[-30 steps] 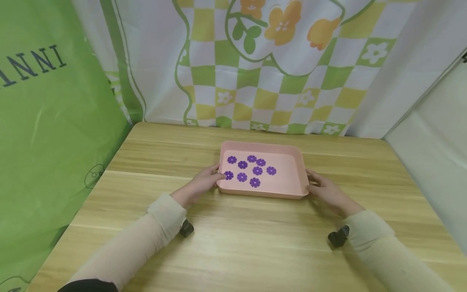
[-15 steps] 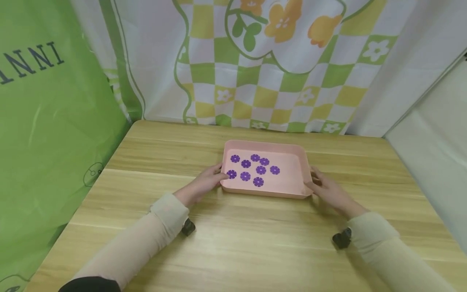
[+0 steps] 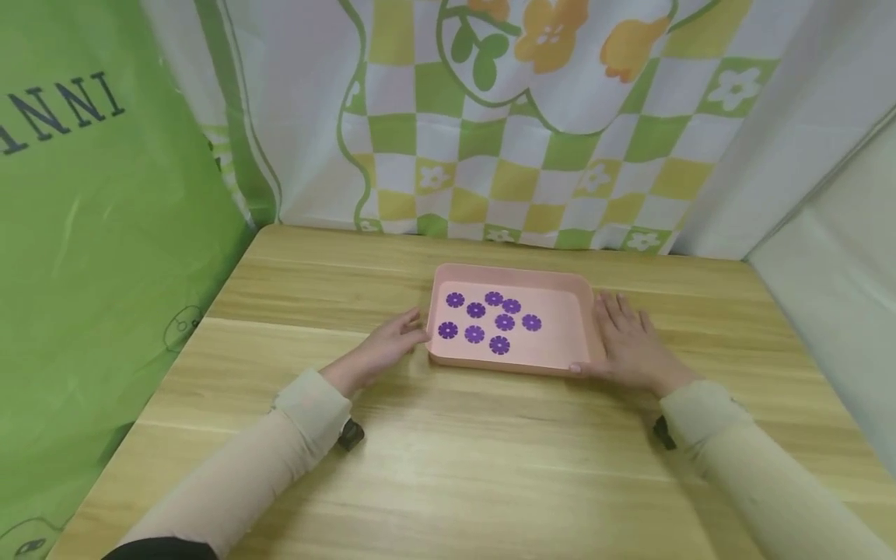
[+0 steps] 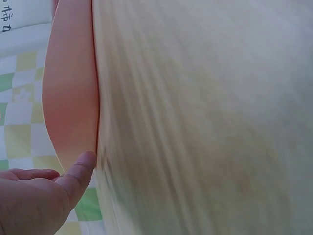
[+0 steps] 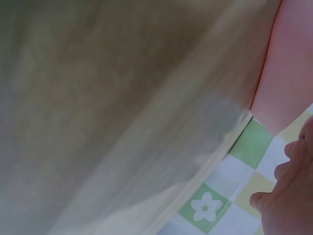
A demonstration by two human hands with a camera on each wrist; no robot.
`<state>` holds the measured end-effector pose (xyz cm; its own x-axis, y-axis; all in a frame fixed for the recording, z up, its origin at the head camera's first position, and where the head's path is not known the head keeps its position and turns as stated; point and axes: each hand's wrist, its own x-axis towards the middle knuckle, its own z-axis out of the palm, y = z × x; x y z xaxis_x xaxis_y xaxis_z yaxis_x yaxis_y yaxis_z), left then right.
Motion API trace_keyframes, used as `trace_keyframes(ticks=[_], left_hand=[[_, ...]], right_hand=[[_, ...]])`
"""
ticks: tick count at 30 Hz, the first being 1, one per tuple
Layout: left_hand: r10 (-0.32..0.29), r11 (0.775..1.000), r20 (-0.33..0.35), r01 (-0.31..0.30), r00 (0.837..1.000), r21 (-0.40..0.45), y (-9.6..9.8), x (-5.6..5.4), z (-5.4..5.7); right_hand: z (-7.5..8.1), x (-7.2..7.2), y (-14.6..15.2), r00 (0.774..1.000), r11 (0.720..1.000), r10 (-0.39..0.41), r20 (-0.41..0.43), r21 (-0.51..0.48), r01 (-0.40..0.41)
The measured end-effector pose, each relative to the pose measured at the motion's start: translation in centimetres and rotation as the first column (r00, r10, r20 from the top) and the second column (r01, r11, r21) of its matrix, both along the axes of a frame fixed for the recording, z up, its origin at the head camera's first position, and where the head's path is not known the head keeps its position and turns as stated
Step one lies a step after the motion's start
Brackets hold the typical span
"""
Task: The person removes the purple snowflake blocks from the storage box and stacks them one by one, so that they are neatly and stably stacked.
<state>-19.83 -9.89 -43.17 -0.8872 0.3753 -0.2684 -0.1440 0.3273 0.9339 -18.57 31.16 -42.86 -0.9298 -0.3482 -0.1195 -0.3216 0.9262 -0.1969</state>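
A shallow pink tray (image 3: pixel 560 342) lies on the wooden table, with several purple notched discs (image 3: pixel 504 322) spread over its left and middle part. At the tray's left side is my left hand (image 3: pixel 383 344), fingers loosely bent and thumb tip right at the wall. In the left wrist view that thumb meets the lower edge of the pink tray wall (image 4: pixel 73 88). My right hand (image 3: pixel 635 348) lies along the right side with its fingers extended, thumb at the near right corner. The right wrist view shows its fingertips (image 5: pixel 259 200) beside the tray's end.
The wooden table (image 3: pixel 490 459) stretches in front of and around the tray. Behind it hangs a checked curtain (image 3: pixel 518 179) with flowers. A green sheet (image 3: pixel 105 272) hangs at the left, and a white sheet (image 3: pixel 833 295) at the right.
My left thumb has come off the tray's rim and lies outside it. My right hand has gone from holding the corner to lying flatter with fingers extended. The discs stay in place.
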Motion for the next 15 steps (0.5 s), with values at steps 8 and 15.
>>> trace_keyframes(ticks=[8, 15], left_hand=[[-0.024, 0.998, -0.033, 0.022, 0.999, -0.059, -0.25, -0.22, 0.11], [-0.09, 0.98, -0.144, 0.062, 0.985, -0.187, -0.12, -0.83, 0.74]], right_hand=[[0.22, -0.3, 0.12, 0.999, 0.998, 0.014, 0.048, 0.06, -0.017], [0.53, -0.57, 0.01, 0.997, 0.998, 0.024, 0.078, 0.049, -0.028]])
